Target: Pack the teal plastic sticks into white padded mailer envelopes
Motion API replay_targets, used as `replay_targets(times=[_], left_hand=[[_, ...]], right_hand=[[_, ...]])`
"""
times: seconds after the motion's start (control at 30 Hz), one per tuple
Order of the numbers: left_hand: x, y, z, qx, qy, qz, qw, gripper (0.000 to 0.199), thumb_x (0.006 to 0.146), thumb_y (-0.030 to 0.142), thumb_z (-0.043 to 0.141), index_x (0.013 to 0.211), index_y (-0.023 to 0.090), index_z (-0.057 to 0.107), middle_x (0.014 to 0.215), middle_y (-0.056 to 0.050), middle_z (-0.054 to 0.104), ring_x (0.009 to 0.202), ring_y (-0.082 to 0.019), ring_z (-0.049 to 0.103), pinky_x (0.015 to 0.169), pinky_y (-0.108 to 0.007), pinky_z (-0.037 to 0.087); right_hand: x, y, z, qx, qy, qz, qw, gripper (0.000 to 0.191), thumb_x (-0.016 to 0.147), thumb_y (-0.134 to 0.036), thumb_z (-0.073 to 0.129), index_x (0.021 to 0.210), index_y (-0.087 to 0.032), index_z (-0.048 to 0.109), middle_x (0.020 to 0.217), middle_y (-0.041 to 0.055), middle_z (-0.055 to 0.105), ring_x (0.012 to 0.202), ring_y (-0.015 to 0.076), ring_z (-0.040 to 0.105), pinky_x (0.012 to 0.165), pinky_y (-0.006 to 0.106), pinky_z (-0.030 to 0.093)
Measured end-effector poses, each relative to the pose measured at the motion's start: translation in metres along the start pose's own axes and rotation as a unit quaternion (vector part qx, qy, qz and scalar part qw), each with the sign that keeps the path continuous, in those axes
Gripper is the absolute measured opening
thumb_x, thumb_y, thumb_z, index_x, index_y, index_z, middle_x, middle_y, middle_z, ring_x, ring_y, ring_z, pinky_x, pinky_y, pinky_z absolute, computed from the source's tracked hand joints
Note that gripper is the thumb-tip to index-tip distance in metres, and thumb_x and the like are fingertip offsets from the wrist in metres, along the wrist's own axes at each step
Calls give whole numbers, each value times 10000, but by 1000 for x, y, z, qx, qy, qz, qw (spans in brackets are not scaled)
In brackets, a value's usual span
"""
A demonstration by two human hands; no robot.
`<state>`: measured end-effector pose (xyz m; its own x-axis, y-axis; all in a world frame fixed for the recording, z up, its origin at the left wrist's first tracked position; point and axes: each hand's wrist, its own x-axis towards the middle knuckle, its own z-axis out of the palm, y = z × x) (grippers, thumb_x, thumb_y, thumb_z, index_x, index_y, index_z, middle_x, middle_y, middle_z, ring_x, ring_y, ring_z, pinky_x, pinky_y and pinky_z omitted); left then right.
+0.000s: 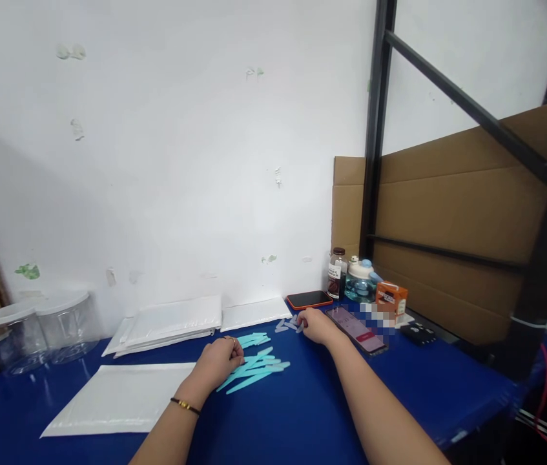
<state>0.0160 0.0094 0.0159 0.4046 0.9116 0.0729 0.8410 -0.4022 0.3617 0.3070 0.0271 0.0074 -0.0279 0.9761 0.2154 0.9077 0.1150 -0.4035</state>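
My left hand is closed, thumb and fingers pinched at the left end of a loose pile of slim turquoise sticks, shaped like eyebrow razors. Just behind that pile lies a second, tighter group of turquoise sticks. My right hand is curled over the right side of several small translucent grey pieces, its fingertips on one of them. The hand partly covers these pieces. A white padded envelope lies flat left of my left hand.
Stacked white envelopes lie along the wall, left of a single envelope. Clear lidded tubs stand far left. An orange-edged phone, lit phone, brown-capped bottle, blue jug and orange box stand right.
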Motion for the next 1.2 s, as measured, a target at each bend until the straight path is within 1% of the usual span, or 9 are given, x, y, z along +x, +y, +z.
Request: replay_targets(times=[0.17, 0.33, 0.43, 0.57, 0.67, 0.77, 0.83, 1.1, 1.2], left_hand=[[-1, 5, -1, 11, 6, 9, 1000, 63, 758, 244, 529, 773, 221, 585, 758, 21, 644, 705, -122, 575, 613, -212, 342], [0, 9, -4, 6, 35, 17, 999, 63, 779, 259, 517, 783, 223, 568, 733, 26, 644, 689, -124, 571, 601, -214, 322], [0, 11, -5, 3, 45, 20, 999, 64, 777, 260, 521, 785, 222, 572, 746, 20, 643, 700, -126, 569, 608, -213, 323], [-1, 10, -4, 0, 40, 21, 999, 72, 777, 266, 516, 783, 221, 572, 726, 23, 637, 680, -124, 565, 601, -213, 321], [0, 8, -2, -6, 36, 16, 999, 70, 773, 264, 516, 784, 220, 569, 721, 25, 637, 680, -125, 566, 591, -212, 322], [2, 6, -1, -3, 37, 14, 999, 68, 770, 262, 518, 785, 220, 569, 717, 25, 638, 681, -127, 568, 584, -210, 322], [3, 5, -1, 0, 37, 14, 999, 70, 770, 260, 518, 790, 218, 570, 724, 21, 642, 691, -128, 572, 589, -210, 324], [2, 8, -3, -13, 35, 16, 999, 98, 773, 281, 506, 795, 216, 576, 735, 17, 640, 684, -127, 562, 588, -212, 335], [2, 8, -2, -20, 34, 17, 999, 110, 766, 286, 513, 802, 207, 581, 761, 7, 644, 702, -131, 564, 595, -212, 341]], right_hand=[[-5, -5, -2, 0, -35, -19, 999, 256, 551, -28, 586, 726, -182, 692, 690, 12, 628, 612, 126, 537, 525, 199, 333], [-8, -13, -2, 0, -57, -44, 997, 170, 544, -88, 643, 684, -177, 679, 669, 11, 626, 569, 122, 528, 485, 200, 324], [-7, -21, 3, -16, -48, -49, 997, 211, 518, -21, 621, 665, -165, 668, 663, 30, 631, 589, 136, 545, 501, 206, 322], [-7, -31, 13, -35, -11, -55, 998, 282, 513, 31, 586, 704, -161, 665, 749, 74, 651, 692, 179, 576, 559, 226, 346], [-9, -37, 18, 44, -28, -95, 994, 280, 553, 10, 560, 750, -161, 662, 741, 47, 656, 669, 150, 581, 570, 206, 384], [-11, -41, 19, 202, -62, -140, 967, 227, 614, -52, 556, 793, -145, 659, 697, 16, 646, 619, 114, 566, 559, 182, 411], [-13, -45, 18, 255, -71, -149, 953, 188, 660, -106, 557, 806, -139, 670, 657, 8, 633, 587, 104, 547, 545, 181, 412], [-16, -53, 16, 245, -79, -161, 953, 204, 668, -120, 570, 813, -144, 712, 633, 8, 639, 556, 104, 530, 521, 186, 398], [-16, -55, 19, 252, -102, -165, 948, 218, 677, -117, 565, 834, -145, 713, 650, 15, 656, 552, 108, 540, 515, 190, 398]])
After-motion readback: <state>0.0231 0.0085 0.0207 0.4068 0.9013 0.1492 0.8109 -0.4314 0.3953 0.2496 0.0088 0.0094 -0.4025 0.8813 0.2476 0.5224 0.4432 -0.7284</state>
